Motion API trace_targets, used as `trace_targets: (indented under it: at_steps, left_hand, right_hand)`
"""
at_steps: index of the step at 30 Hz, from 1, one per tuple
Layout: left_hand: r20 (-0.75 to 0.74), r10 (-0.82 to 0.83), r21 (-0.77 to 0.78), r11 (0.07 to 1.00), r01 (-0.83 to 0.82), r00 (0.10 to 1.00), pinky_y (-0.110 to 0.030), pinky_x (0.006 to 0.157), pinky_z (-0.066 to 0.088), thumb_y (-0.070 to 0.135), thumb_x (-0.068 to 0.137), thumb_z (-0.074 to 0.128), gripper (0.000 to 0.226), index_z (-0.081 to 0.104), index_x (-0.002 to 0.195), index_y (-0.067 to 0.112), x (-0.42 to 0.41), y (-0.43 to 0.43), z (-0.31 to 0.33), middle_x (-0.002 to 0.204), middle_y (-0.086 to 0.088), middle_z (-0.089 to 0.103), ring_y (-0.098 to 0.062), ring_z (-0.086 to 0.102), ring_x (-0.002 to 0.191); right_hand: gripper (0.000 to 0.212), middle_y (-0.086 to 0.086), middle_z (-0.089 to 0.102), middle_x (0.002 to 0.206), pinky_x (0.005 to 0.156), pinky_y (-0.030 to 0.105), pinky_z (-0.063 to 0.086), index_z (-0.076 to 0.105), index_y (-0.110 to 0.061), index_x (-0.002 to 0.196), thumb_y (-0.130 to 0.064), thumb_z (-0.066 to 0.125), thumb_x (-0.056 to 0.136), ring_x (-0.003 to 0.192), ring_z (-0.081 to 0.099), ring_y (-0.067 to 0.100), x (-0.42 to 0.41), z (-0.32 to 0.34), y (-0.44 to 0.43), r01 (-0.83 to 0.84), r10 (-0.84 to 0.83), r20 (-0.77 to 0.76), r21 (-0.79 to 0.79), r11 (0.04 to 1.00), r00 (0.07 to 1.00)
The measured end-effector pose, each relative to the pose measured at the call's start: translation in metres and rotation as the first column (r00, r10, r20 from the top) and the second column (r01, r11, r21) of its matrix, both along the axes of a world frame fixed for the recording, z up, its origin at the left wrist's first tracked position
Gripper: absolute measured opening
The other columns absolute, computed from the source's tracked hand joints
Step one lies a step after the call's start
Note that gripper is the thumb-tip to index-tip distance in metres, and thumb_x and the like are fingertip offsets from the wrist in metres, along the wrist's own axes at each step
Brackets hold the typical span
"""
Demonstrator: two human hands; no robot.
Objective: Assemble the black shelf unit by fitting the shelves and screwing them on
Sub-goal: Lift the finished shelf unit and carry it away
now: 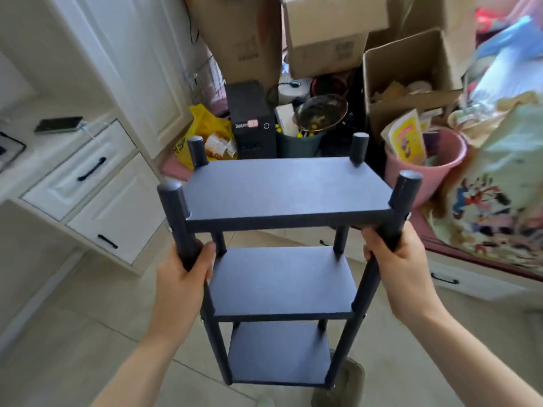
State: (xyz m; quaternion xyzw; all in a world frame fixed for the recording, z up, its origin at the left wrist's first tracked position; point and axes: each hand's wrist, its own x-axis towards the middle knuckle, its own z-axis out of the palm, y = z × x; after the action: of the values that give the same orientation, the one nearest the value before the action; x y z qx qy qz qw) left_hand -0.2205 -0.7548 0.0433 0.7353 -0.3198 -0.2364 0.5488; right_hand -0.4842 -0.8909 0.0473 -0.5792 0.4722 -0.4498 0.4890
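Observation:
The black shelf unit (286, 189) stands upright in front of me, with three shelves set between four round posts. My left hand (182, 286) grips the near left post just below the top shelf. My right hand (402, 265) grips the near right post at the same height. The middle shelf (282, 283) and the bottom shelf (279, 353) sit level below the top one. The post tops stick up above the top shelf. Small metal screw heads show on the outer sides of the near posts.
White drawers with black handles (91, 168) stand at the left, a phone (58, 124) on their top. Behind the unit are cardboard boxes (329, 33), a black computer tower (252, 121), a pink bucket (432, 174) and a yellow bag (205, 127). A cartoon-print cloth (493, 195) lies at the right. The floor is tiled.

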Motion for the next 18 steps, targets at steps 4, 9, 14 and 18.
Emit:
trace_targets:
  at_steps: [4,9,14,18]
  left_hand:
    - [-0.058,-0.048,0.004,0.999,0.048,0.997,-0.034,0.063,0.045,0.018,0.099,0.062,0.027,0.052,0.075,0.020,-0.018,0.016,0.052,0.063,-0.010,0.052,-0.015,0.051,0.056]
    - [-0.086,-0.046,-0.077,0.996,0.039,0.995,-0.014,0.053,0.041,0.015,0.096,0.065,0.026,0.051,0.079,0.002,-0.042,0.030,0.083,0.058,0.005,0.050,-0.006,0.046,0.052]
    - [-0.146,-0.203,-0.091,0.977,0.192,0.968,-0.019,0.057,0.048,-0.003,0.090,0.065,0.023,0.062,0.080,0.017,-0.053,0.027,0.095,0.062,0.014,0.062,0.001,0.055,0.056]
    - [-0.323,-0.378,-0.190,0.924,0.331,0.868,-0.011,0.062,0.049,-0.006,0.083,0.064,0.040,0.074,0.083,0.033,-0.076,0.019,0.088,0.077,0.016,0.069,0.002,0.063,0.073]
  right_hand:
    - [0.034,-0.009,0.051,0.070,0.067,0.034,0.042,0.056,-0.038,0.088,-0.005,0.057,0.097,0.064,0.048,0.011,-0.024,0.053,0.037,0.021,-0.021,0.019,-0.002,1.000,1.000]
    - [0.031,-0.015,0.058,0.071,0.064,0.025,0.046,0.060,-0.042,0.091,-0.012,0.062,0.095,0.065,0.053,0.006,-0.051,0.081,0.084,0.143,-0.144,0.068,0.013,0.990,0.987]
    - [0.032,-0.020,0.064,0.077,0.061,0.011,0.049,0.064,-0.040,0.097,-0.008,0.062,0.094,0.070,0.060,-0.002,-0.071,0.086,0.121,0.289,-0.294,0.122,0.055,0.956,0.948]
    - [0.032,-0.016,0.066,0.076,0.063,0.014,0.050,0.062,-0.022,0.096,0.008,0.055,0.093,0.071,0.061,0.000,-0.104,0.089,0.138,0.379,-0.384,0.065,0.073,0.922,0.921]
